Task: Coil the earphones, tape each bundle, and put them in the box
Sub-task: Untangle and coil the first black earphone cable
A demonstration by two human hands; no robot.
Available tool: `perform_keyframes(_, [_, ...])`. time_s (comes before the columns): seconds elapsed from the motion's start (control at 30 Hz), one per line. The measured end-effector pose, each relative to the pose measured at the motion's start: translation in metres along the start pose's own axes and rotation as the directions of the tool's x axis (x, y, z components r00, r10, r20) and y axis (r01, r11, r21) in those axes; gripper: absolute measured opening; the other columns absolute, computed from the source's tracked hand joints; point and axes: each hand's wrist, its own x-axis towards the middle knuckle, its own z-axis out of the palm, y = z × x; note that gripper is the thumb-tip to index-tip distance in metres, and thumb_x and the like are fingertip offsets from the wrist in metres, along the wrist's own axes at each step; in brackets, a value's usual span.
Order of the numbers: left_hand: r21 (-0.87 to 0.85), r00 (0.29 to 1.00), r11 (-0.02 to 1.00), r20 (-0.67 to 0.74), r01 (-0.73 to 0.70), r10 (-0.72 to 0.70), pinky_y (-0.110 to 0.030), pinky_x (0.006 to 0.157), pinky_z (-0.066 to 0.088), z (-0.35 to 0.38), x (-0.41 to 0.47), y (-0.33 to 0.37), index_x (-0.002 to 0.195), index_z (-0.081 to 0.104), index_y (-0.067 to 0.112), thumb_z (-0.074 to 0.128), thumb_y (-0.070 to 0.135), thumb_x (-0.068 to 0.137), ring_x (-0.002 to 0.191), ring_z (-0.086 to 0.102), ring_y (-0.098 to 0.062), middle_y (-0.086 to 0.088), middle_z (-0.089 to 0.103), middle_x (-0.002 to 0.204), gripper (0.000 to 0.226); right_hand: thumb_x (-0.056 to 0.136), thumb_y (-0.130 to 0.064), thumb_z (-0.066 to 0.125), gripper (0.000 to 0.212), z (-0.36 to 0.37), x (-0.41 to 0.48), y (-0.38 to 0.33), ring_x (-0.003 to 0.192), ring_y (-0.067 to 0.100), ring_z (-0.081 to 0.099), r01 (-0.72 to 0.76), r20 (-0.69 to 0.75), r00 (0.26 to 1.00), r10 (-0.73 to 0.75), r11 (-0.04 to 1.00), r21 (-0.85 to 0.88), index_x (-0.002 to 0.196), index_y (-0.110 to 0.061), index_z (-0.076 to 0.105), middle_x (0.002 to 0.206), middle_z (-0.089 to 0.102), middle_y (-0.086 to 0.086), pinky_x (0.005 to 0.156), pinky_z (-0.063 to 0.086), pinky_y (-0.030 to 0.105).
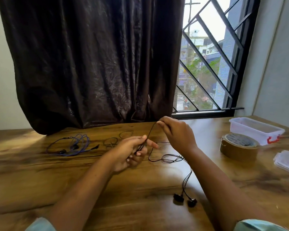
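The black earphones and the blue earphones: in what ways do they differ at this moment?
The black earphones are in use: the left hand and right hand pinch their cable; the blue earphones lie untouched on the table. The black earphones trail out long, while the blue earphones sit in loose loops. Both are wired, and neither is in the clear plastic box.

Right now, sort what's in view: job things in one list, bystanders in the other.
Job: black earphones, gripped by left hand and right hand; blue earphones; brown tape roll; clear box.

Just there: curtain; window grille; two small wire rings, purpose unclear; clear plastic piece at right edge, perhaps a lid.
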Motion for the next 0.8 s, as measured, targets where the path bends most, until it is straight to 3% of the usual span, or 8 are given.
perform_keyframes(0.1, [-0.105, 0.998, 0.993, 0.032, -0.047, 0.051, -0.016, 0.039, 0.005, 0.006, 0.0, 0.001, 0.106, 0.066, 0.011, 0.034, 0.027, 0.099, 0.036, 0.016, -0.003, 0.003, 0.029, 0.048, 0.037, 0.098, -0.043, 0.042, 0.028, 0.002, -0.003, -0.005, 0.08, 0.028, 0.062, -0.041, 0.04, 0.998, 0.042, 0.998, -0.038, 0.098, -0.024, 0.063, 0.087, 0.068, 0.002, 0.059, 0.033, 0.029])
perform_keyframes(0.2, [-0.219, 0.989, 0.965, 0.009, -0.142, 0.148, -0.014, 0.036, 0.008, 0.008, 0.0, 0.003, 0.108, 0.07, 0.024, 0.038, 0.024, 0.095, 0.033, 0.019, -0.001, 0.002, 0.039, 0.049, 0.034, 0.1, -0.037, 0.041, 0.025, 0.015, -0.006, -0.007, 0.089, 0.032, 0.062, -0.039, 0.201, 0.978, 0.058, 0.994, -0.098, 0.103, -0.023, 0.061, 0.097, 0.068, 0.005, 0.061, 0.039, 0.032])
perform_keyframes(0.27, [-0.269, 0.974, 0.936, -0.056, -0.227, 0.22, -0.014, 0.034, 0.013, 0.007, 0.0, 0.004, 0.122, 0.061, 0.024, 0.036, 0.021, 0.098, 0.031, 0.026, -0.002, -0.001, 0.05, 0.057, 0.035, 0.099, -0.038, 0.039, 0.024, 0.025, -0.01, -0.012, 0.088, 0.031, 0.063, 0.005, 0.324, 0.946, 0.02, 0.997, -0.078, 0.099, -0.025, 0.06, 0.096, 0.069, 0.005, 0.064, 0.047, 0.036])
perform_keyframes(0.37, [-0.285, 0.942, 0.902, -0.187, -0.324, 0.279, -0.013, 0.031, 0.028, 0.003, 0.0, 0.005, 0.129, 0.052, 0.024, 0.033, 0.018, 0.1, 0.032, 0.038, -0.004, -0.003, 0.061, 0.065, 0.035, 0.099, -0.036, 0.038, 0.022, 0.035, -0.014, -0.023, 0.083, 0.03, 0.063, 0.075, 0.451, 0.891, -0.045, 0.996, -0.047, 0.102, -0.025, 0.058, 0.092, 0.068, 0.006, 0.063, 0.048, 0.037])
perform_keyframes(0.47, [-0.315, 0.925, 0.879, -0.249, -0.358, 0.287, -0.015, 0.04, 0.047, -0.002, 0.0, 0.007, 0.126, 0.052, 0.021, 0.033, 0.013, 0.1, 0.043, 0.055, -0.007, -0.004, 0.069, 0.074, 0.033, 0.099, -0.036, 0.037, 0.025, 0.034, -0.012, -0.027, 0.084, 0.03, 0.064, 0.092, 0.436, 0.899, -0.044, 0.992, -0.089, 0.108, -0.025, 0.058, 0.095, 0.068, 0.006, 0.063, 0.047, 0.035])
perform_keyframes(0.57, [-0.289, 0.943, 0.904, -0.2, -0.316, 0.266, -0.015, 0.049, 0.052, -0.007, -0.001, 0.01, 0.126, 0.053, 0.01, 0.032, 0.007, 0.1, 0.055, 0.063, -0.009, -0.004, 0.07, 0.08, 0.033, 0.1, -0.039, 0.035, 0.028, 0.022, -0.007, -0.02, 0.089, 0.034, 0.063, -0.045, 0.317, 0.945, 0.078, 0.993, -0.109, 0.096, -0.023, 0.058, 0.096, 0.068, 0.008, 0.063, 0.043, 0.035])
perform_keyframes(0.67, [-0.231, 0.99, 0.963, -0.051, -0.136, 0.128, -0.012, 0.05, 0.049, -0.007, -0.004, 0.008, 0.122, 0.055, 0.002, 0.034, 0.005, 0.098, 0.054, 0.059, -0.006, -0.004, 0.067, 0.078, 0.032, 0.102, -0.036, 0.032, 0.031, 0.002, -0.003, -0.007, 0.092, 0.035, 0.061, -0.238, 0.197, 0.944, 0.267, 0.958, -0.159, 0.102, -0.021, 0.059, 0.101, 0.066, 0.009, 0.063, 0.035, 0.032])
perform_keyframes(0.8, [-0.133, 0.986, 0.987, 0.15, 0.089, -0.069, -0.013, 0.05, 0.049, -0.005, -0.007, 0.0, 0.111, 0.059, 0.0, 0.042, 0.007, 0.093, 0.054, 0.058, -0.007, -0.004, 0.061, 0.072, 0.026, 0.102, -0.03, 0.03, 0.032, -0.008, -0.002, -0.001, 0.089, 0.034, 0.06, -0.288, 0.123, 0.938, 0.323, 0.928, -0.237, 0.102, -0.022, 0.06, 0.102, 0.064, 0.008, 0.062, 0.034, 0.03])
